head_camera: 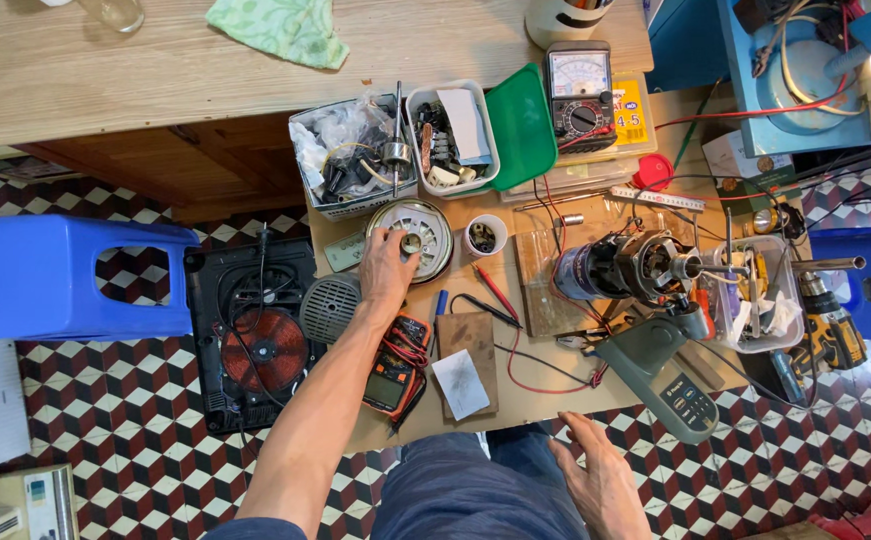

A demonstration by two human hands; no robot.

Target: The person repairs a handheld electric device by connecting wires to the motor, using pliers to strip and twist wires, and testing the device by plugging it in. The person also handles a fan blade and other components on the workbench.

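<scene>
The fingertips of the left hand (387,262) are laid on the rim and centre of a round metal cover (417,238), with the thumb and forefinger closed loosely about its brass hub; whether the hub is actually gripped cannot be told. The cover lies flat on the small cluttered worktop (530,395), near its left edge, just below a white tub (347,155) of bagged parts and wires. A second white tub (452,135) with a green lid (522,125) stands beside the first, and a small white cup (484,236) sits just right of the cover.

Under the left forearm an orange multimeter (396,368) is seen, with a red probe (495,290) and a brown block (468,345) carrying a white slip to its right.

The right hand (595,478) is held open, fingers spread and empty, over the lap at the worktop's near edge. Nearest to it is a grey handheld meter (660,375), and beyond that a motor (623,268) with exposed windings rests on a board.

Farther out, an analog meter (580,95) stands at the back, a clear tray (760,295) of tools at the right, and a cordless drill (830,325) beside it. On the tiled floor to the left an opened induction hob (255,345) with its copper coil is set beside a blue stool (60,280).
</scene>
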